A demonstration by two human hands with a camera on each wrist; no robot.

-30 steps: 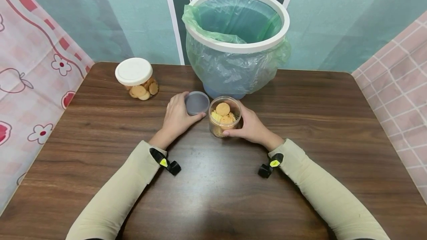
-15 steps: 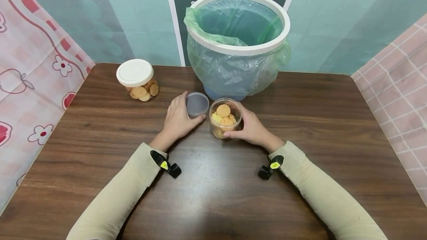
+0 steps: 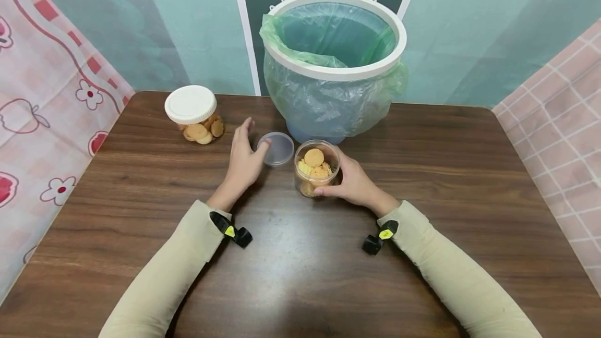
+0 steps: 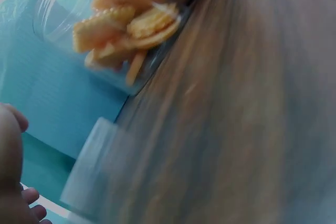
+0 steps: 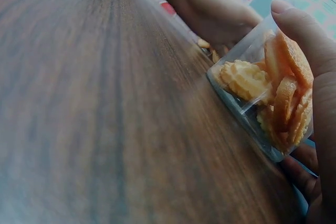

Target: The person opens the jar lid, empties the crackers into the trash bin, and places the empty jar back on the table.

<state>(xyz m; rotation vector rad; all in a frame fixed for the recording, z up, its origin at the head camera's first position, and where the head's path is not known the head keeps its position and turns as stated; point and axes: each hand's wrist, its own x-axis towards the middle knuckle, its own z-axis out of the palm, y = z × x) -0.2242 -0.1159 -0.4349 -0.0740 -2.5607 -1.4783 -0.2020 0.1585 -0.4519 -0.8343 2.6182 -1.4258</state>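
A clear plastic jar point(image 3: 304, 185) of cookies point(image 3: 314, 157) stands upright without a cover on the table, in front of the bin. My right hand point(image 3: 355, 180) grips it from the right side, thumb point(image 5: 304, 35) across the near wall and fingers behind. To the left of the jar lies a round clear lid point(image 3: 280, 149), flat on the wood. My left hand point(image 3: 243, 159) is just left of this lid, fingers extended and spread, the thumb overlapping its left edge in the head view. In the left wrist view the lid point(image 4: 92, 163) stands clear of the fingers.
A bin point(image 3: 310, 128) with a white rim and green bag stands behind the jar, against the wall. At the back left is a second cookie jar point(image 3: 201, 132) with a white screw lid point(image 3: 190, 104). Brown wooden table point(image 3: 291, 275) extends toward me.
My left hand has let go of the clear lid, its fingers opening and shifting left and away. The right hand keeps its grip on the jar, which stays in place.
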